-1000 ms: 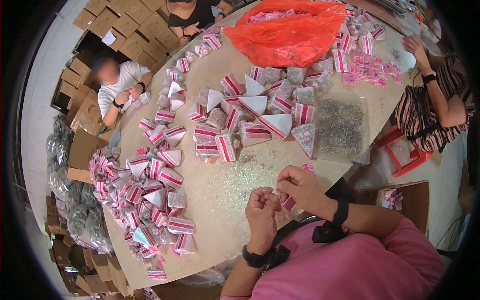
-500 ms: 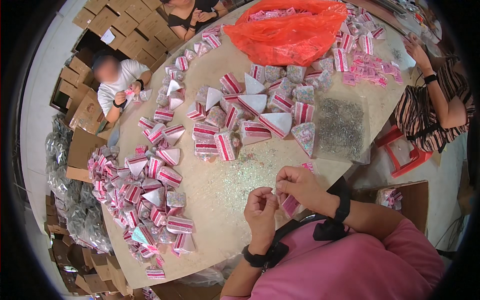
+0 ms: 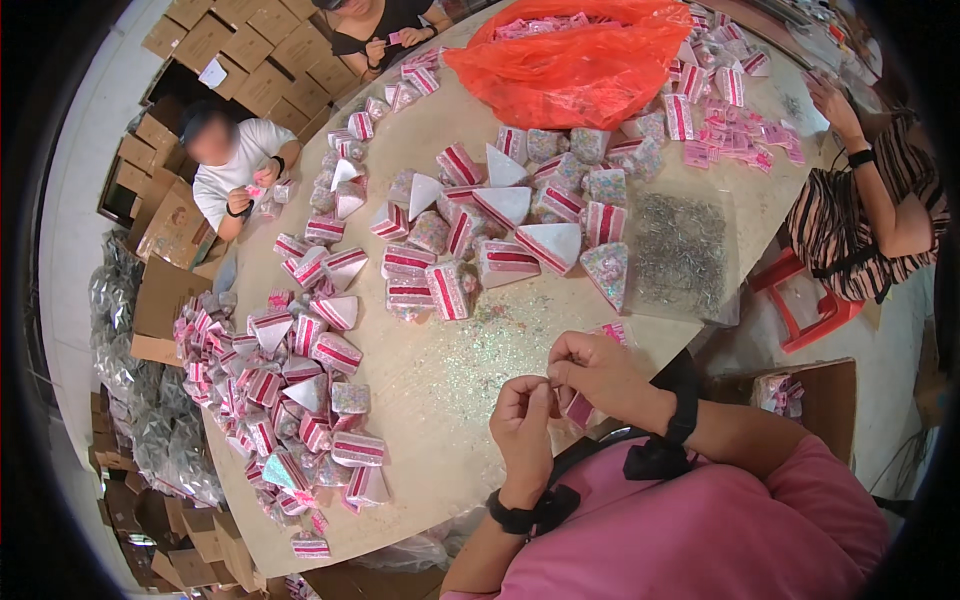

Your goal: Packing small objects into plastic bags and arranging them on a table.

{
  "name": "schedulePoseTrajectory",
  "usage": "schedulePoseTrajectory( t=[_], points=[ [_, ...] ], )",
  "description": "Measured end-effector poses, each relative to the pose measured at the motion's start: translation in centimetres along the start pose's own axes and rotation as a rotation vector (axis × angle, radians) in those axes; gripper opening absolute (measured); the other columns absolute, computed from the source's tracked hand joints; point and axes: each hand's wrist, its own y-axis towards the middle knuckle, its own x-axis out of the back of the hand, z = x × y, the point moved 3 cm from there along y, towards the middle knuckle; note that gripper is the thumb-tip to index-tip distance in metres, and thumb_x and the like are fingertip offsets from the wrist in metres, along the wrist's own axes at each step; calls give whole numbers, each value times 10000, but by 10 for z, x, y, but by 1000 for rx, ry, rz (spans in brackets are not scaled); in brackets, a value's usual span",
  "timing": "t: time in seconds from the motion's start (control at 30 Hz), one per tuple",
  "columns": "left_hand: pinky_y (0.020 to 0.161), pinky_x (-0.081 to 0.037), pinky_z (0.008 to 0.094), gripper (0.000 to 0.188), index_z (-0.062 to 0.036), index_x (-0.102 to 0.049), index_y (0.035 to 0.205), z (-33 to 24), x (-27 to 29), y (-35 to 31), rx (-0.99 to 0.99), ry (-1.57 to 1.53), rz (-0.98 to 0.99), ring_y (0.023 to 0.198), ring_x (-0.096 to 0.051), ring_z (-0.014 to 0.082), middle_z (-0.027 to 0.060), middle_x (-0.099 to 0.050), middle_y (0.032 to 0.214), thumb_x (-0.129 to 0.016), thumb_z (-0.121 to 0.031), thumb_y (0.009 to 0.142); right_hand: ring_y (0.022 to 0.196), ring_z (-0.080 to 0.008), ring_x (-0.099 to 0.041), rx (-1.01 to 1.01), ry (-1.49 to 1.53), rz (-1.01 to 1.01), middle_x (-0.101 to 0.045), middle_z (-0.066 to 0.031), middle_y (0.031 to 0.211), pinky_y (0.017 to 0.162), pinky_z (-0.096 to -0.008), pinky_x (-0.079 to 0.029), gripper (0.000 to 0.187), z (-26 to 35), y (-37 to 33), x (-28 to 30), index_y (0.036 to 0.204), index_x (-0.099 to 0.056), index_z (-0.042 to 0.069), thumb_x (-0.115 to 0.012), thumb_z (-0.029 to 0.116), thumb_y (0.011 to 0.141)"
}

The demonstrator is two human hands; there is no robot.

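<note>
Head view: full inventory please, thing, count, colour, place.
table: one, pale with glitter specks, centre.
wedge-shaped pieces: dozens, pink-red striped and white, heaped at centre and left edge.
orange plastic bag: one, far end, small pink items inside.
flat pink packets: many, far right of table.
grey metal bits: one spread patch, right of the centre heap.
cardboard boxes: many, brown, floor top left.
red stool: one, right.
co-workers: three, seated around the far sides.
left hand: fingers pinched at a small pink item.
right hand: on the same item.
</note>
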Motion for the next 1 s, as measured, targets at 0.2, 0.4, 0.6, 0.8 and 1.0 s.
schedulePoseTrajectory(
  t=[0.2,0.4,0.6,0.8,1.0],
  points=[
    [596,-430,225,49,-25,-535,919,4,3,3,59,-237,-5,641,-515,103,39,-562,758,-560,-64,902,625,-82,-570,-76,289,45,-588,-30,770,567,-223,-464,97,4,1,0,926,-564,-31,-544,45,869],
    [582,-438,219,78,-16,-544,930,8,5,3,114,-334,66,641,-541,111,48,-583,767,-585,-70,892,715,-88,-570,-135,197,162,-603,-30,818,661,-222,-467,96,-4,6,6,935,-596,-12,-594,52,863],
    [575,-435,224,105,-31,-554,911,10,9,2,101,-264,51,647,-544,110,41,-583,767,-618,-106,876,659,-86,-568,-168,240,168,-595,-24,724,595,-224,-459,57,-7,5,9,863,-590,-8,-599,48,853],
    [586,-440,234,136,-41,-558,908,8,7,0,27,-257,92,668,-547,111,34,-579,769,-643,-136,862,653,-88,-580,-90,35,176,-597,-34,721,589,-229,-475,68,0,5,13,850,-580,-5,-583,61,867],
    [598,-436,233,132,-30,-578,880,5,8,5,-49,-152,143,662,-528,109,36,-572,789,-649,-139,859,649,-82,-582,-105,177,167,-589,-29,728,574,-230,-475,87,4,1,10,838,-567,4,-575,83,874]
  ],
)
